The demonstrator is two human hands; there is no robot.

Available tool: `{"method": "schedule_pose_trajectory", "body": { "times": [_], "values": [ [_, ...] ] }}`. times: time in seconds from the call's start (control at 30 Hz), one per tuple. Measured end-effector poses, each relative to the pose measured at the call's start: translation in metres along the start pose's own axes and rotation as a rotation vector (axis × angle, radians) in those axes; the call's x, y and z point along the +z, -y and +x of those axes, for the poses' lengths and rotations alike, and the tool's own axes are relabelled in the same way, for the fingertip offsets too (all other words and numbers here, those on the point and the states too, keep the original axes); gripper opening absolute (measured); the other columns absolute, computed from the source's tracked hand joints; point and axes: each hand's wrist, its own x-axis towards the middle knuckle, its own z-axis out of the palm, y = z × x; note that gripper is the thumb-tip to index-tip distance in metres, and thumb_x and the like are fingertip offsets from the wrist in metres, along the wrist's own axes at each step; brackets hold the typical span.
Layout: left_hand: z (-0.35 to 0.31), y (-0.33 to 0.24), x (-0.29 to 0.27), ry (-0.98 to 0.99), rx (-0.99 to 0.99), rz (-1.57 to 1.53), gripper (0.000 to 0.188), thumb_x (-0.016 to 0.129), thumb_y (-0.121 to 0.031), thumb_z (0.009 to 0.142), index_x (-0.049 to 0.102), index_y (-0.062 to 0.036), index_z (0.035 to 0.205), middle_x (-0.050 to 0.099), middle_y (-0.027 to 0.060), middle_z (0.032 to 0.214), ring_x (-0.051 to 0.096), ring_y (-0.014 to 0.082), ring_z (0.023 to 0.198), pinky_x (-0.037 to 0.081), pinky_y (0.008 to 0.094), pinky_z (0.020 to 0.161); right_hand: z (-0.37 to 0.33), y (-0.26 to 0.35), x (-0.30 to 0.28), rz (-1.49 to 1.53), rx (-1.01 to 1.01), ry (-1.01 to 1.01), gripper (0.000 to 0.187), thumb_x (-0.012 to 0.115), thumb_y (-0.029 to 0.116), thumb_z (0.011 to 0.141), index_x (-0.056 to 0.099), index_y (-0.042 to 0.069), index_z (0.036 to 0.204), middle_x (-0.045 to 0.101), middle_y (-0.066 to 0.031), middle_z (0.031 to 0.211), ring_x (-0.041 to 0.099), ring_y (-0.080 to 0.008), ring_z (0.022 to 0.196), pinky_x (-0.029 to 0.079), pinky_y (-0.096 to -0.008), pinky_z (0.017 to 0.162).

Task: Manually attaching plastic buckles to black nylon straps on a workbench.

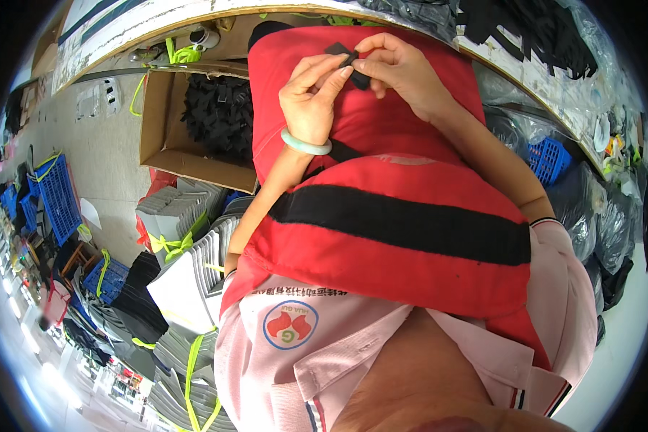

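Observation:
My left hand (311, 92), with a pale green bangle (304, 143) on the wrist, and my right hand (398, 68) meet over a red apron with a black stripe (403, 223). Between their fingertips they pinch a small black plastic piece (347, 60). A black strap runs down from it across the apron. Both hands are closed on that piece, thumbs and forefingers touching it.
An open cardboard box (167, 137) full of black parts stands at the left. Bundles of grey flat stock tied with yellow-green straps (187, 245) lie below it. Blue crates (54, 194) sit at far left and right. Black pieces and clear bags line the bench (554, 43) at right.

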Motion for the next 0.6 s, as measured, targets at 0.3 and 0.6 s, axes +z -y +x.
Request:
{"method": "schedule_pose_trajectory", "body": {
  "times": [0.3, 0.6],
  "values": [
    [-0.001, -0.003, -0.011, 0.141, 0.126, 0.129, 0.02, 0.068, 0.008, 0.077, 0.072, -0.0014, 0.094, 0.061, 0.0063, 0.095, 0.058, 0.0129, 0.08, 0.047, 0.0228, 0.069, 0.008, 0.013, -0.021, -0.091, 0.152, 0.183, 0.024, 0.059, 0.026, 0.094, 0.066, 0.004, 0.102, 0.058, 0.001, 0.071, 0.056, -0.0071, 0.062, 0.046, -0.0192, 0.059],
    [-0.009, -0.004, -0.015, 0.138, 0.106, 0.132, 0.019, 0.069, 0.008, 0.077, 0.072, -0.0016, 0.093, 0.059, 0.0051, 0.092, 0.056, 0.0127, 0.078, 0.046, 0.023, 0.067, 0.009, 0.009, -0.022, -0.309, -0.034, 0.283, 0.025, 0.063, 0.025, 0.091, 0.069, 0.002, 0.098, 0.061, -0.0025, 0.073, 0.058, -0.0085, 0.065, 0.049, -0.0226, 0.057]
  ]
}}
